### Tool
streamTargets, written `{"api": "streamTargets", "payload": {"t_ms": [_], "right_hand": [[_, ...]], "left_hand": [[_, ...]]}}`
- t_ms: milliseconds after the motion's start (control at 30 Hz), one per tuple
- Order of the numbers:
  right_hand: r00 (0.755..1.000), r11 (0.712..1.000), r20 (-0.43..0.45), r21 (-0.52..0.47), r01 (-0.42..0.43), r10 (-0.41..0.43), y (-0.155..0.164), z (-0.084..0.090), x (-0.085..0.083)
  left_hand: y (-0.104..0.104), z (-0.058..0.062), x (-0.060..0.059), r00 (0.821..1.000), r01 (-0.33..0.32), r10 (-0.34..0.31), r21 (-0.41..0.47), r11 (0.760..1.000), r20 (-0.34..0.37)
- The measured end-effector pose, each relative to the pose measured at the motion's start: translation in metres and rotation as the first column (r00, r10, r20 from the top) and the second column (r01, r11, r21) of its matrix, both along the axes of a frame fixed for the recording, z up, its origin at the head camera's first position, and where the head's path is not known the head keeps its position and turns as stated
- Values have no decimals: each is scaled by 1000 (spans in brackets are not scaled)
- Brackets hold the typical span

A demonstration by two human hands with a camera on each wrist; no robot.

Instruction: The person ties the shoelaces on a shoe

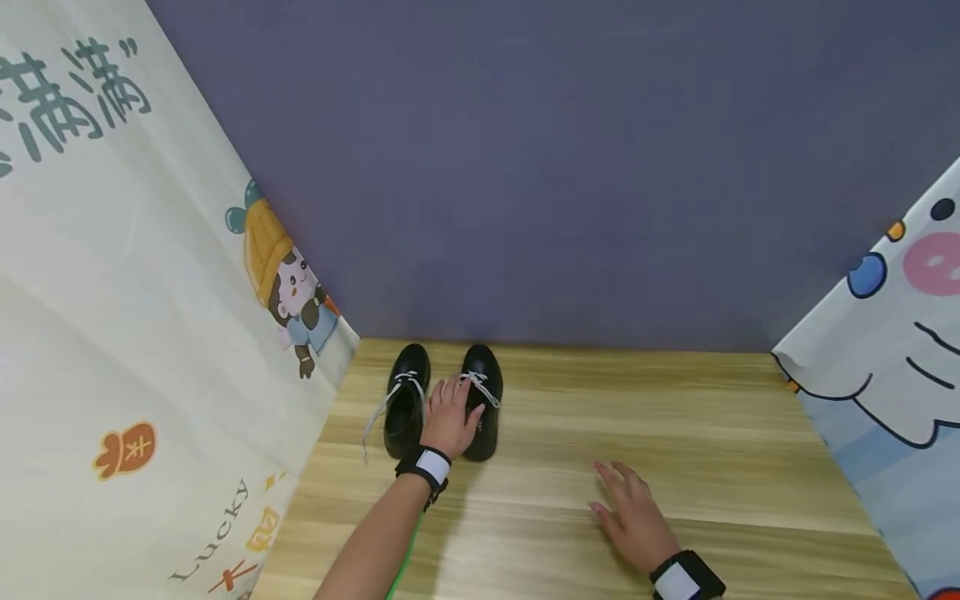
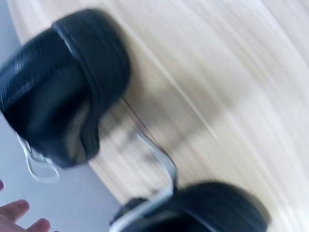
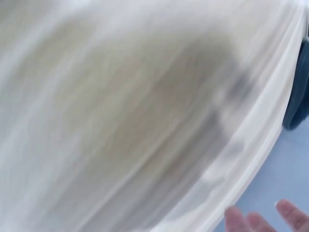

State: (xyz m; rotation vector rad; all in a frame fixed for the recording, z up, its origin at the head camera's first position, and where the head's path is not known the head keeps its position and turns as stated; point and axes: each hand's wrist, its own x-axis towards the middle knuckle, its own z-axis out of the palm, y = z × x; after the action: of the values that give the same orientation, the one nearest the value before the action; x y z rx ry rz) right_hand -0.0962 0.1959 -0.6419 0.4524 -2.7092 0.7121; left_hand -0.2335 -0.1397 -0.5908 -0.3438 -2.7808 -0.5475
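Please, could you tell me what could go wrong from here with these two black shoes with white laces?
The long, thin white lace trails loosely beside the smooth black shoe on the left, so it might get caught or trapped underneath. The bare left hand is over the gap between that one and the smooth black shoe on the right, so it may nudge either out of line.

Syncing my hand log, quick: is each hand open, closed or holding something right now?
Left hand: open, seen by the black shoes, holding nothing.
Right hand: open, above the wooden floor, holding nothing.
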Motion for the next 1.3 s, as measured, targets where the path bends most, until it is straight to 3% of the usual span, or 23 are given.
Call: {"api": "streamTargets", "payload": {"t_ms": [267, 567, 767, 1067, 1300], "right_hand": [[994, 992, 12, 68, 110, -111, 38, 8, -9], [983, 981, 55, 90, 170, -176, 57, 15, -2], [970, 974, 113, 97, 206, -216, 63, 17, 2], [965, 974, 139, 79, 212, -222, 61, 20, 10], [980, 985, 98, 11, 170, -171, 52, 26, 7]], "left_hand": [[-35, -7, -13, 989, -144, 144, -6, 990, -24], [-67, -12, -18, 964, -240, 242, -25, 970, 110], [-76, -19, -27, 942, -268, 282, -94, 959, 183], [-79, -24, -39, 935, -266, 283, -106, 958, 214], [-81, -20, -42, 891, -299, 334, -157, 941, 307]]}}
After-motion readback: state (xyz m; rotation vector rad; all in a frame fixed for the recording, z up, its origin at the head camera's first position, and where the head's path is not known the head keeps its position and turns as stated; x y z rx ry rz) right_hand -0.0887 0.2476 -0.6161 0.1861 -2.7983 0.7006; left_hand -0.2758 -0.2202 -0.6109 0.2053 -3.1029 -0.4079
